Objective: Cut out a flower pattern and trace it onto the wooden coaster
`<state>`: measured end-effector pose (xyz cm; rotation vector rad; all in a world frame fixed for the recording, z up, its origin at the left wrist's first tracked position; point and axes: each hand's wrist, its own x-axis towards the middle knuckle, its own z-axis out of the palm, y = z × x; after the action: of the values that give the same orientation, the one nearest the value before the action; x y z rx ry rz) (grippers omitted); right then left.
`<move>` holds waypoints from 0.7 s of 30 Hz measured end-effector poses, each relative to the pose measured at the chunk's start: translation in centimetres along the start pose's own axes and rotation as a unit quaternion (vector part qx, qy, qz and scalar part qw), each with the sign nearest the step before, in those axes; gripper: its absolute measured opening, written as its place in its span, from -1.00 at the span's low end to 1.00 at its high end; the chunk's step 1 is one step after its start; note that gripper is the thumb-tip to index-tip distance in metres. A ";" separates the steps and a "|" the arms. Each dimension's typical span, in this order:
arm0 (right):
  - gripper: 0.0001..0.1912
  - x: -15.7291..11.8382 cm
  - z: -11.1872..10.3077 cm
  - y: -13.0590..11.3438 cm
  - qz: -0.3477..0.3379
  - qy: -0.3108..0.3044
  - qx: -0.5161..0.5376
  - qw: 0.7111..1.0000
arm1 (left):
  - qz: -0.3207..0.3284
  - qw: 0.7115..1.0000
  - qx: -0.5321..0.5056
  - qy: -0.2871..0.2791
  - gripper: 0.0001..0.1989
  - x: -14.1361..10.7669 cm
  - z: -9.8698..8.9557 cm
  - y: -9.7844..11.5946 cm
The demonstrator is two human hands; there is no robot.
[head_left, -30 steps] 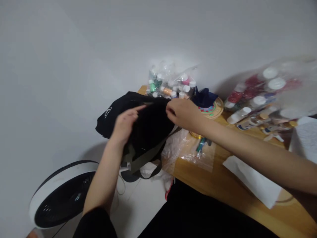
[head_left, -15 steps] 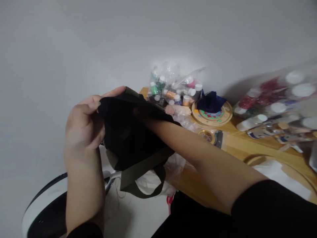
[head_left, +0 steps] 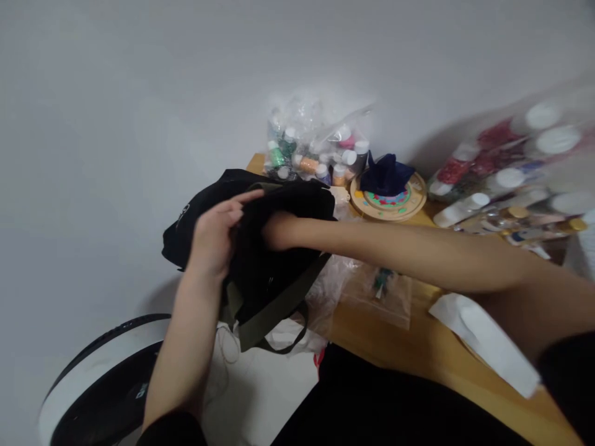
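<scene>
Black bag (head_left: 253,266), opened at left edge of wooden surface (head_left: 421,319), pinched by left hand (head_left: 214,235); right hand (head_left: 279,230) inserted, not yet withdrawn, grip untellable.

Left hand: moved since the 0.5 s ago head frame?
Yes. The left hand has shifted rightward in the view, closer to the round wooden board, which I take as the fixed reference.
</scene>
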<state>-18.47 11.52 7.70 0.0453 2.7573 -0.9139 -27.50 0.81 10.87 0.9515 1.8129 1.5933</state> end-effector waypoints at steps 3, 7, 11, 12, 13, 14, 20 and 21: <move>-0.73 -4.5 -1.4 0.7 0.025 -0.007 -0.040 0.999 | 0.058 0.974 0.201 -0.082 -0.86 -2.0 1.8 -3.0; -0.72 -9.8 -2.5 2.8 0.155 0.185 -0.073 0.968 | 0.125 0.886 0.413 -0.172 -0.85 -4.6 1.7 -5.0; -0.66 -11.2 -2.0 3.9 0.251 0.216 -0.101 0.938 | 0.184 0.853 0.482 0.075 -0.77 -3.5 -3.3 -4.3; -0.63 -11.2 -1.7 3.7 0.261 0.209 -0.111 0.936 | 0.182 0.844 0.487 0.131 -0.73 -3.0 -4.6 -3.9; -0.59 -11.0 -1.3 3.3 0.270 0.205 -0.122 0.933 | 0.179 0.842 0.485 0.154 -0.70 -2.6 -5.6 -3.5; -0.57 -10.9 -1.0 2.8 0.280 0.203 -0.133 0.929 | 0.174 0.841 0.486 0.159 -0.68 -2.5 -6.2 -3.1; -0.66 -9.8 0.3 0.4 0.268 0.239 -0.199 0.912 | 0.127 0.788 0.587 -0.139 -0.63 -6.2 -0.8 -2.2; -0.69 -9.6 0.4 0.3 0.251 0.234 -0.206 0.916 | 0.112 0.774 0.596 -0.181 -0.60 -6.7 0.4 -2.4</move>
<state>-9.03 11.96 9.42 0.9598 3.0496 -0.1883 -23.50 -4.38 8.10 1.8739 2.3836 0.0695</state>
